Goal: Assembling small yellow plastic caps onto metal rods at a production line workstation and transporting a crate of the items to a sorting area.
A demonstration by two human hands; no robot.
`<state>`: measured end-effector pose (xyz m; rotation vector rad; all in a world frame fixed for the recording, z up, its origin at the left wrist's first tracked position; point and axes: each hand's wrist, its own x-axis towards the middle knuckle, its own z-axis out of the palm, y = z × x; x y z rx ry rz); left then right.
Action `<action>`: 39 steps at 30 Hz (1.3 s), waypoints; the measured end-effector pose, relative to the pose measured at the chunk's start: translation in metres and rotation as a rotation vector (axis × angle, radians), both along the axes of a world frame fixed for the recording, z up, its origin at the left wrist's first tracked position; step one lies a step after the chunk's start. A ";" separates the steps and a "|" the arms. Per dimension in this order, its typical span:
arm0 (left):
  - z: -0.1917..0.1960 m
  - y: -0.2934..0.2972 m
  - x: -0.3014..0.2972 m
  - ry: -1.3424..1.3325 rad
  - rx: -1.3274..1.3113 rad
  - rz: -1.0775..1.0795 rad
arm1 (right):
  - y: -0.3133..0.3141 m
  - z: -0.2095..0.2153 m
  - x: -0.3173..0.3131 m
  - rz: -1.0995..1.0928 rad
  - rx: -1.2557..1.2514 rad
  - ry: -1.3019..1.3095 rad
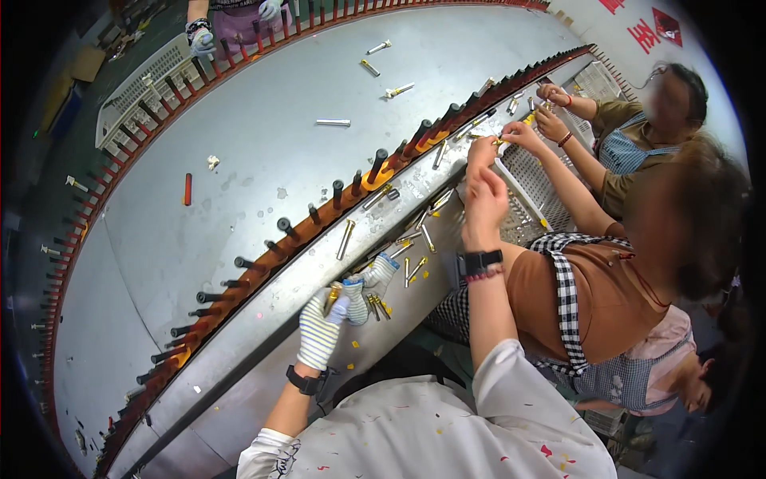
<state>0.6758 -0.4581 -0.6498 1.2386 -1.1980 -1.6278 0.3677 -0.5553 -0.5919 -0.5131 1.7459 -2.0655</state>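
My left hand (319,334) wears a white striped knit glove and a black wristband. Its fingers are closed on a few small brass and silver tubes (333,297), over a loose scatter of the same tubes (411,267) on the steel ledge (263,319). My right hand (483,195) is bare, with a black watch on the wrist. It is raised over the ledge beside a perforated tray (527,172), fingers pinched together; what they hold is hidden.
A curved track of black pegs (375,164) on orange holders runs past the ledge. Inside it lies a grey metal surface (263,104) with stray tubes and a red stick (187,189). Co-workers (606,295) sit close on the right. Another person's gloved hand (201,41) and a white basket (132,96) are at far left.
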 end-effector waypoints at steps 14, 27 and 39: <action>-0.031 -0.013 -0.019 -0.119 0.169 -0.187 | -0.189 -0.026 -0.101 0.208 0.099 0.172; -0.005 -0.049 -0.074 -0.207 -0.079 -0.332 | -0.145 0.070 -0.051 0.021 -0.381 0.141; -0.025 -0.072 -0.119 -0.543 -0.495 0.057 | 0.100 0.004 0.051 0.417 0.253 0.012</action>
